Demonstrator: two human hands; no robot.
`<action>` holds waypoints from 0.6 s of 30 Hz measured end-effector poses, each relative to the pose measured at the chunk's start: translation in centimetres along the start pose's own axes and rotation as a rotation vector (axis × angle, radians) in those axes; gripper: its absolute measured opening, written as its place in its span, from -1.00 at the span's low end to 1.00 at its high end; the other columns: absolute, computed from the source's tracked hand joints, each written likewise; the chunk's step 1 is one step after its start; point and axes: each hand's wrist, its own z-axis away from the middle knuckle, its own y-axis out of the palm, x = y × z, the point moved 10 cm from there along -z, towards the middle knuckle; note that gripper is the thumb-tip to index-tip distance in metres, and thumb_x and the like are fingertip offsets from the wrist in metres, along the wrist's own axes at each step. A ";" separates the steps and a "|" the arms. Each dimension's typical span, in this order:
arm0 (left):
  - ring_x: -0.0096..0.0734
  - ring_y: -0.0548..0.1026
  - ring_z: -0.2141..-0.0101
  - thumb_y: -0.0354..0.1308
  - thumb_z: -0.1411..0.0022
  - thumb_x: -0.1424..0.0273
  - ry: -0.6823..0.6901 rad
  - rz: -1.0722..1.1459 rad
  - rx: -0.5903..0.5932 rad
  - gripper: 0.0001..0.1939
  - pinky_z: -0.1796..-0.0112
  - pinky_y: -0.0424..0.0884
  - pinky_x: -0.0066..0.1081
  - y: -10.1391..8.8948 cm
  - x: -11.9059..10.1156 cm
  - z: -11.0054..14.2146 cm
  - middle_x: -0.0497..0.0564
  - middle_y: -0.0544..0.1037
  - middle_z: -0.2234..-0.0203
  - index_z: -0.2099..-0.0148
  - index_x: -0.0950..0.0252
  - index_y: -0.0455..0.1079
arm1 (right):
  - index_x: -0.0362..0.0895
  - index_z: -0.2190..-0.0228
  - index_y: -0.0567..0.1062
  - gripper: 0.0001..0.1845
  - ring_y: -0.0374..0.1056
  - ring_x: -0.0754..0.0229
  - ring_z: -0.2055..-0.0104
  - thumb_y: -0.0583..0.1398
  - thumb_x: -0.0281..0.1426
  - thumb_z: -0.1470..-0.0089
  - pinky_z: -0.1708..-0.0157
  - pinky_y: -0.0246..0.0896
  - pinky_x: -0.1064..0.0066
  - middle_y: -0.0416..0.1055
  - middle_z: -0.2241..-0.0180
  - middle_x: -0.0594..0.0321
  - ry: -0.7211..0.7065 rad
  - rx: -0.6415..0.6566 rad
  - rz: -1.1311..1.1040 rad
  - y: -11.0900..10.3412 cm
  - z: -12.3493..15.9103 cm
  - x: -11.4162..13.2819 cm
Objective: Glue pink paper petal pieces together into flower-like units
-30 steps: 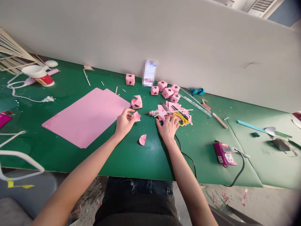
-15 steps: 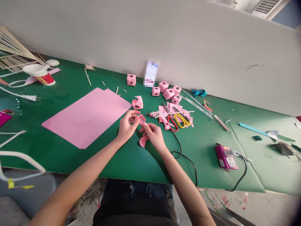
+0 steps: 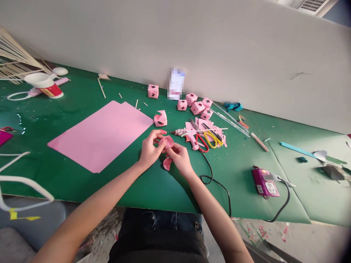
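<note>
A curled pink paper piece (image 3: 167,141) is pinched between my left hand (image 3: 150,149) and my right hand (image 3: 179,157), low over the green table. Both hands are closed on it, thumbs close together. Another curled pink paper piece (image 3: 167,164) shows just below my right fingers; whether it is joined to the held one I cannot tell. Beyond my left fingertips sits a partly open pink paper box (image 3: 160,118). To the right of my hands lie a pink glue gun (image 3: 192,138), red-handled scissors (image 3: 202,143) and yellow-handled scissors (image 3: 214,140) on pink paper scraps (image 3: 224,140).
Pink paper sheets (image 3: 101,137) lie on the left. Several pink paper cubes (image 3: 197,107) stand near the wall by a phone (image 3: 176,84). A paper cup (image 3: 45,86) tilts at far left. At right is a purple power socket (image 3: 265,182) with a black cable (image 3: 221,186).
The held paper has turned a little between my fingers, and my thumbs have shifted on it. Both hands moved slightly to the right. The other things stay where they were.
</note>
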 end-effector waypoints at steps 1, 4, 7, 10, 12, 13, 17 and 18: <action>-0.33 0.67 0.23 0.24 -0.34 0.30 0.010 0.005 0.000 -0.78 0.19 0.56 -0.37 0.0 -0.1 0.0 0.00 0.69 0.27 0.00 0.22 0.43 | -0.09 0.40 0.58 -0.51 0.45 0.17 0.43 0.37 0.10 -0.01 0.46 0.28 0.39 0.61 0.40 0.19 -0.005 -0.006 0.010 0.0 0.0 0.0; -0.34 0.66 0.25 0.24 -0.33 0.31 0.045 0.007 -0.003 -0.78 0.20 0.56 -0.37 0.1 -0.3 0.0 -0.01 0.68 0.29 0.01 0.22 0.44 | -0.11 0.38 0.59 -0.51 0.45 0.16 0.41 0.39 0.08 0.02 0.41 0.30 0.37 0.61 0.40 0.20 -0.018 -0.025 0.029 -0.2 -0.2 -0.1; -0.34 0.66 0.26 0.24 -0.34 0.31 0.056 0.009 -0.011 -0.79 0.22 0.56 -0.38 0.1 -0.2 0.0 -0.01 0.68 0.30 0.01 0.23 0.44 | -0.11 0.38 0.58 -0.54 0.44 0.17 0.41 0.38 0.04 0.02 0.35 0.32 0.35 0.59 0.40 0.21 -0.037 -0.038 0.041 -0.3 -0.3 -0.3; -0.36 0.66 0.27 0.24 -0.34 0.32 0.056 0.014 -0.018 -0.79 0.23 0.56 -0.39 0.0 -0.1 0.0 -0.02 0.67 0.31 0.01 0.23 0.44 | -0.10 0.39 0.56 -0.60 0.42 0.17 0.38 0.37 -0.01 0.00 0.34 0.31 0.36 0.55 0.42 0.24 -0.079 -0.046 0.076 -0.3 -0.3 -0.3; -0.37 0.65 0.28 0.24 -0.34 0.33 0.058 0.023 -0.017 -0.79 0.23 0.56 -0.40 0.1 -0.1 0.0 -0.03 0.67 0.32 0.01 0.23 0.44 | -0.09 0.38 0.55 -0.62 0.39 0.18 0.39 0.36 -0.03 -0.01 0.36 0.29 0.37 0.52 0.44 0.26 -0.088 -0.045 0.094 -0.3 -0.2 -0.4; -0.38 0.65 0.28 0.25 -0.34 0.33 0.058 0.026 -0.017 -0.79 0.23 0.56 -0.40 0.1 -0.1 0.0 -0.03 0.67 0.32 0.01 0.23 0.44 | -0.09 0.37 0.55 -0.63 0.38 0.18 0.40 0.36 -0.03 -0.02 0.38 0.28 0.37 0.51 0.45 0.27 -0.086 -0.041 0.099 -0.3 -0.2 -0.4; -0.37 0.66 0.27 0.25 -0.34 0.31 0.039 0.024 -0.022 -0.78 0.23 0.55 -0.40 0.0 0.1 -0.1 -0.02 0.67 0.31 0.00 0.24 0.44 | -0.09 0.38 0.54 -0.65 0.35 0.21 0.43 0.35 -0.05 -0.03 0.38 0.27 0.37 0.51 0.44 0.26 -0.083 -0.009 0.126 -0.1 -0.1 -0.4; -0.37 0.65 0.27 0.25 -0.34 0.31 0.033 0.024 -0.027 -0.77 0.23 0.54 -0.40 -0.1 0.2 -0.1 -0.02 0.66 0.31 0.00 0.24 0.44 | -0.08 0.39 0.54 -0.65 0.34 0.21 0.43 0.34 -0.05 -0.04 0.38 0.27 0.37 0.52 0.44 0.26 -0.085 -0.003 0.134 -0.1 -0.1 -0.3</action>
